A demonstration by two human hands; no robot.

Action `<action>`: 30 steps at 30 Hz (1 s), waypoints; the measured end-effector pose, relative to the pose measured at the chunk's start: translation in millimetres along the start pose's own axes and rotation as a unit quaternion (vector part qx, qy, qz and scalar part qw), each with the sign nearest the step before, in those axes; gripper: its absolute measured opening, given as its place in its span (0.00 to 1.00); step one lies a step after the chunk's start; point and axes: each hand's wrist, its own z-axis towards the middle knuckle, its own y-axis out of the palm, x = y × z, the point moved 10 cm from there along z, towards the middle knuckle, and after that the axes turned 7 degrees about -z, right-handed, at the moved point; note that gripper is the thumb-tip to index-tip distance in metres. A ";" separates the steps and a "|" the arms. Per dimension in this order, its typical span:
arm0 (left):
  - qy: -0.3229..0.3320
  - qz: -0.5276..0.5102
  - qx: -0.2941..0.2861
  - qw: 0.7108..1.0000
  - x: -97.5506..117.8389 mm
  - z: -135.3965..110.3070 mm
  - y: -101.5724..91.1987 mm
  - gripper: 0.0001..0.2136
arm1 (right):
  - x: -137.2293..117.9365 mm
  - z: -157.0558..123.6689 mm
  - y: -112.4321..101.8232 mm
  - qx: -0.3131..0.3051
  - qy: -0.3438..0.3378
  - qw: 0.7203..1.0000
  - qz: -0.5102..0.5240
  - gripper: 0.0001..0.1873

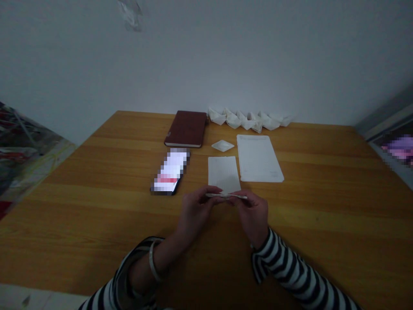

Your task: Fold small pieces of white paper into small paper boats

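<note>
Between my two hands is a small piece of folded white paper (226, 196), seen nearly edge-on above the table. My left hand (197, 209) pinches its left end, and my right hand (254, 214) pinches its right end. Just beyond the fingers lies a small lined sheet of paper (222, 171), its near edge hidden by my hands. Farther back rests a flat diamond-shaped folded paper (223, 145). To its right is a larger stack of lined paper (259, 158).
A lit phone (170, 171) lies left of the papers, with a dark red notebook (186, 129) behind it. Several folded white paper shapes (248, 120) stand in a row along the wall (245, 56) at the back of the wooden table (322, 181).
</note>
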 end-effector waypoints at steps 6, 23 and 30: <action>-0.014 0.015 -0.027 0.999 -9.1 2.5 4.6 0.09 | -3.6 -0.8 -2.9 0.004 -0.033 0.998 -0.054 0.06; 0.077 0.102 -0.039 0.991 8.8 7.9 -5.1 0.10 | -25.6 1.1 17.9 -0.127 -0.135 0.978 -0.095 0.06; 0.135 0.150 -0.050 0.978 20.8 -0.8 1.5 0.07 | -3.1 7.1 19.6 -0.153 -0.039 0.986 -0.053 0.11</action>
